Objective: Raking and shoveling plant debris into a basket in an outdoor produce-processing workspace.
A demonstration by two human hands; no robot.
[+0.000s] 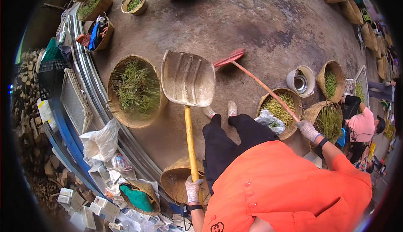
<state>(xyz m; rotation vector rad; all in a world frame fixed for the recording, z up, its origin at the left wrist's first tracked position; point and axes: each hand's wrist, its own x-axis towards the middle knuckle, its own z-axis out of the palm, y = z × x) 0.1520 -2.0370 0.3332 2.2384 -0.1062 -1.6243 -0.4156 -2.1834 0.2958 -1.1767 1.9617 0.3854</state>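
Note:
My left hand (pixel 193 191), in a pale striped work glove, is wrapped round the yellow handle of a shovel (pixel 189 81). Its broad, ribbed, dirty-white blade is raised in front of me, beside a wicker basket of leafy green stalks (pixel 136 87). With my right hand (pixel 309 131), also gloved, I grip the reddish shaft of a long-handled red tool (pixel 257 80). Its flat red head lies past the shovel blade, seen almost edge-on, so its exact kind is unclear. The shaft crosses over a basket of small yellow-green pods or fruits (pixel 285 113) with a clear plastic bag at its edge.
Right of me are a white bucket (pixel 310 81), a basket of green produce (pixel 331 85) and a basket of stalks (pixel 328 123). A person in pink (pixel 362 125) bends beyond them. Metal rails (pixel 90 74) and piled boxes (pixel 105 207) line my left. An empty-looking basket (pixel 174 181) stands near my left hand.

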